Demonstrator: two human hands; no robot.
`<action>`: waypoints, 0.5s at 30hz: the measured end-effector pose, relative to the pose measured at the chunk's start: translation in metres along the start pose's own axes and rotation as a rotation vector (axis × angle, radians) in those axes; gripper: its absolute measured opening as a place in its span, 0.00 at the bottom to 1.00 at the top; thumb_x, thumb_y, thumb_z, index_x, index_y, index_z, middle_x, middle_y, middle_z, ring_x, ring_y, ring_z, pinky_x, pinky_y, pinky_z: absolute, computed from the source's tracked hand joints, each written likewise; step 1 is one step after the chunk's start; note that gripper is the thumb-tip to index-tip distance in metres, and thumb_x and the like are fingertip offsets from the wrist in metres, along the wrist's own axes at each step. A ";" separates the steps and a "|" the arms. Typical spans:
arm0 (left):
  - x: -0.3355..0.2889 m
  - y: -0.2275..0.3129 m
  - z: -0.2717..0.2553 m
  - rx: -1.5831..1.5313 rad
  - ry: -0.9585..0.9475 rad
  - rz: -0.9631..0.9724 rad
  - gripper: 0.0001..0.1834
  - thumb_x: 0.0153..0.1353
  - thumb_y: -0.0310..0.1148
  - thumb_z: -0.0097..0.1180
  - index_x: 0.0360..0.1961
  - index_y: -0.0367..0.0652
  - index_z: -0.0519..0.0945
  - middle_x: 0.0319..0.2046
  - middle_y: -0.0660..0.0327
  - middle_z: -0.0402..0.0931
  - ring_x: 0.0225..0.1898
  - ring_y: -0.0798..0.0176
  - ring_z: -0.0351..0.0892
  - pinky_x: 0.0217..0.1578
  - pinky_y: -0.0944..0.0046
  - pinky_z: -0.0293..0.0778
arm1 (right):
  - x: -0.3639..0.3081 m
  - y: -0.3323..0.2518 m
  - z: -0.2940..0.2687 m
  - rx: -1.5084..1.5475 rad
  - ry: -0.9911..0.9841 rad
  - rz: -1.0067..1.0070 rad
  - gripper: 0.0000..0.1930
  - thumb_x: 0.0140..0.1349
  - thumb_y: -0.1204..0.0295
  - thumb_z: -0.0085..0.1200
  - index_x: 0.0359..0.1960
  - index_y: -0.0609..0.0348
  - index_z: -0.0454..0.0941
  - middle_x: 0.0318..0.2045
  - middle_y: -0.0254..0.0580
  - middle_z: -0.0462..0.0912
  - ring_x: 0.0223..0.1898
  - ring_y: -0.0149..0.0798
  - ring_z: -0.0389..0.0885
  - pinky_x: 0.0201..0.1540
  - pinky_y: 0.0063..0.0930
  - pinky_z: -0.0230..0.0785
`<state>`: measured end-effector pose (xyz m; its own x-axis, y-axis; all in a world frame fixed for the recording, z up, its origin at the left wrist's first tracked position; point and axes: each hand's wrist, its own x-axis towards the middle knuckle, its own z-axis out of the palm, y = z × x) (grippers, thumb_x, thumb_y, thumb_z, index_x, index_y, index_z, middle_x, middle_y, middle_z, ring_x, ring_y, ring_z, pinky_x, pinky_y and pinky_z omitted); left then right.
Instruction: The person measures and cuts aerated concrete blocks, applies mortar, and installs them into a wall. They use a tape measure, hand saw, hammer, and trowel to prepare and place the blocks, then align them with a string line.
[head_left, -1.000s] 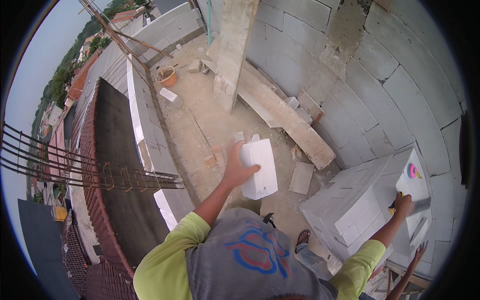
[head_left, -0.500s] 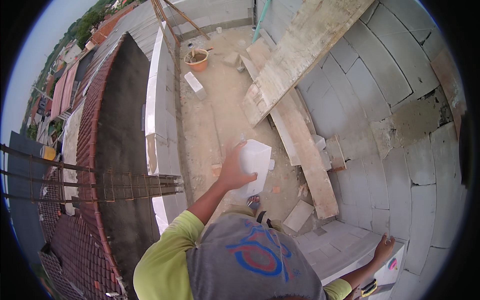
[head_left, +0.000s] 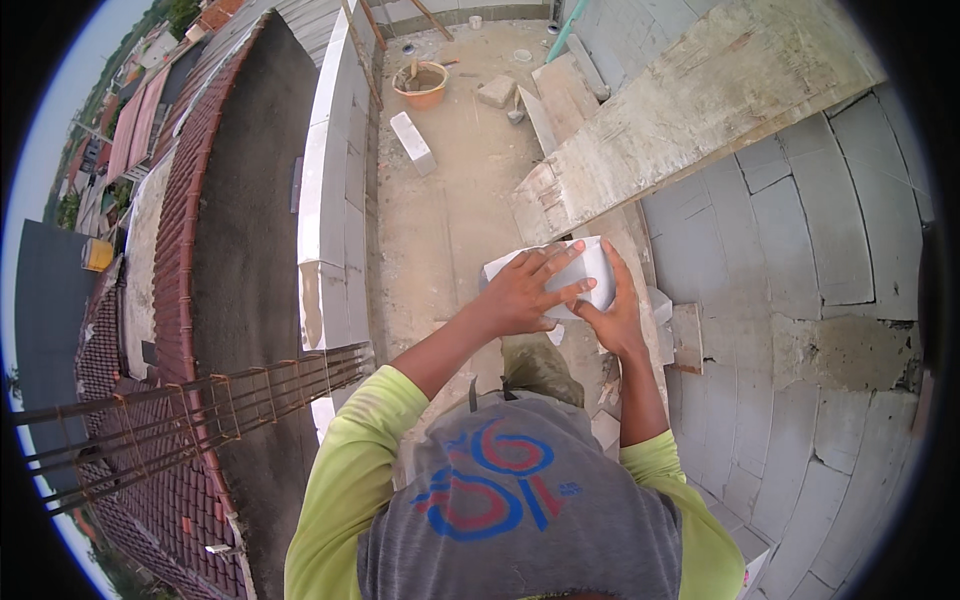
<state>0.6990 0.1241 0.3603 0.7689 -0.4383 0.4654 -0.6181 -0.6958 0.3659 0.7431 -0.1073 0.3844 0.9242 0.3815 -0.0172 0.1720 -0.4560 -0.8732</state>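
Note:
A white lightweight concrete block [head_left: 598, 266] is held in front of my body, over the sandy floor. My left hand [head_left: 528, 290] lies across its near side and top, with the fingers spread over the surface. At the block's right end, my right hand [head_left: 618, 312] wraps round with the thumb on the near side and the fingers on the far side. Both hands cover much of the block, so its underside is hidden.
Another white block [head_left: 412, 142] lies on the floor by an orange mortar tub [head_left: 420, 86]. A wide plank [head_left: 680, 130] slants across the right side. Grey block walls [head_left: 800, 250] rise there, and a low white wall [head_left: 330, 170] runs along the left, with rebar [head_left: 240, 400] jutting from it.
My right hand has left the block ledge at the lower right and now grips the block with my left. The block has turned to lie more crosswise and shifted slightly right and up in view.

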 end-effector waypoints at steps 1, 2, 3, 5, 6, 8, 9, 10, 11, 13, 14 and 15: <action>-0.007 -0.026 0.002 0.010 -0.001 -0.109 0.56 0.43 0.43 0.82 0.77 0.70 0.71 0.81 0.55 0.59 0.74 0.43 0.69 0.68 0.41 0.72 | 0.028 0.017 0.014 0.116 0.043 -0.015 0.55 0.52 0.70 0.75 0.84 0.47 0.59 0.71 0.55 0.74 0.69 0.57 0.76 0.70 0.52 0.72; -0.017 -0.055 0.003 0.040 -0.007 -0.253 0.55 0.46 0.45 0.81 0.78 0.67 0.70 0.81 0.54 0.60 0.74 0.41 0.69 0.68 0.41 0.72 | 0.053 0.029 0.026 0.313 0.049 0.105 0.54 0.53 0.69 0.74 0.84 0.46 0.58 0.70 0.53 0.74 0.68 0.56 0.77 0.68 0.52 0.73; -0.031 -0.088 0.005 0.060 -0.014 -0.393 0.54 0.50 0.46 0.80 0.79 0.63 0.69 0.81 0.54 0.61 0.74 0.40 0.70 0.68 0.41 0.72 | 0.078 0.039 0.036 0.503 0.060 0.236 0.54 0.55 0.67 0.72 0.84 0.45 0.58 0.70 0.51 0.74 0.67 0.55 0.78 0.66 0.52 0.75; -0.058 -0.162 0.016 -0.040 0.031 -0.766 0.52 0.57 0.50 0.78 0.80 0.53 0.67 0.80 0.50 0.63 0.73 0.38 0.71 0.69 0.42 0.72 | 0.134 0.046 0.058 0.719 0.123 0.442 0.49 0.58 0.63 0.67 0.83 0.43 0.59 0.68 0.46 0.76 0.63 0.53 0.80 0.61 0.52 0.76; -0.081 -0.196 0.028 -0.162 0.085 -1.009 0.52 0.61 0.52 0.76 0.81 0.46 0.65 0.79 0.46 0.64 0.73 0.37 0.72 0.69 0.42 0.72 | 0.161 0.048 0.070 0.748 0.164 0.523 0.46 0.60 0.59 0.63 0.82 0.41 0.61 0.66 0.43 0.77 0.60 0.51 0.81 0.57 0.52 0.75; -0.125 -0.263 0.058 -0.352 0.231 -1.402 0.53 0.66 0.57 0.71 0.82 0.42 0.60 0.77 0.39 0.64 0.74 0.38 0.72 0.70 0.44 0.72 | 0.218 0.066 0.091 0.990 0.111 0.692 0.42 0.59 0.56 0.64 0.78 0.41 0.64 0.66 0.43 0.76 0.62 0.50 0.78 0.57 0.59 0.71; -0.136 -0.299 0.070 -0.426 0.252 -1.536 0.54 0.68 0.60 0.68 0.83 0.42 0.57 0.77 0.37 0.64 0.75 0.38 0.71 0.70 0.44 0.71 | 0.258 0.074 0.109 1.120 0.093 0.775 0.41 0.59 0.54 0.65 0.76 0.41 0.66 0.66 0.43 0.76 0.64 0.49 0.76 0.57 0.62 0.69; -0.145 -0.316 0.081 -0.508 0.094 -1.582 0.56 0.70 0.64 0.65 0.85 0.46 0.52 0.78 0.34 0.62 0.76 0.38 0.68 0.71 0.42 0.70 | 0.281 0.086 0.134 1.158 0.092 0.841 0.42 0.59 0.53 0.66 0.75 0.40 0.64 0.67 0.42 0.74 0.65 0.49 0.74 0.58 0.64 0.67; -0.125 -0.331 0.088 -0.784 0.090 -1.657 0.56 0.70 0.66 0.63 0.86 0.52 0.48 0.79 0.35 0.59 0.77 0.36 0.66 0.70 0.37 0.69 | 0.305 0.096 0.153 1.171 0.108 0.898 0.42 0.58 0.52 0.67 0.75 0.39 0.62 0.67 0.42 0.73 0.67 0.48 0.72 0.58 0.66 0.66; -0.047 -0.366 0.084 -1.345 0.120 -1.732 0.56 0.71 0.71 0.58 0.87 0.64 0.41 0.82 0.36 0.53 0.78 0.33 0.61 0.70 0.28 0.66 | 0.368 0.077 0.177 1.085 0.200 0.971 0.46 0.57 0.52 0.69 0.75 0.39 0.56 0.68 0.43 0.70 0.69 0.47 0.68 0.60 0.68 0.64; -0.009 -0.385 0.079 -1.430 0.202 -1.736 0.56 0.71 0.72 0.56 0.87 0.69 0.39 0.83 0.37 0.50 0.79 0.32 0.60 0.69 0.24 0.65 | 0.397 0.058 0.190 1.001 0.222 0.974 0.48 0.58 0.53 0.70 0.75 0.39 0.52 0.69 0.44 0.69 0.70 0.48 0.68 0.61 0.67 0.64; 0.030 -0.406 0.075 -1.513 0.282 -1.731 0.55 0.71 0.73 0.55 0.86 0.75 0.36 0.83 0.38 0.47 0.79 0.31 0.59 0.68 0.20 0.63 | 0.427 0.040 0.203 0.917 0.250 0.978 0.49 0.59 0.54 0.71 0.76 0.39 0.49 0.69 0.45 0.67 0.70 0.48 0.67 0.62 0.66 0.65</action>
<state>0.9852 0.3505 0.1650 0.5702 0.0434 -0.8203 0.6200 0.6324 0.4644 1.0755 0.2008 0.2436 0.5903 0.0148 -0.8071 -0.7780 0.2769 -0.5639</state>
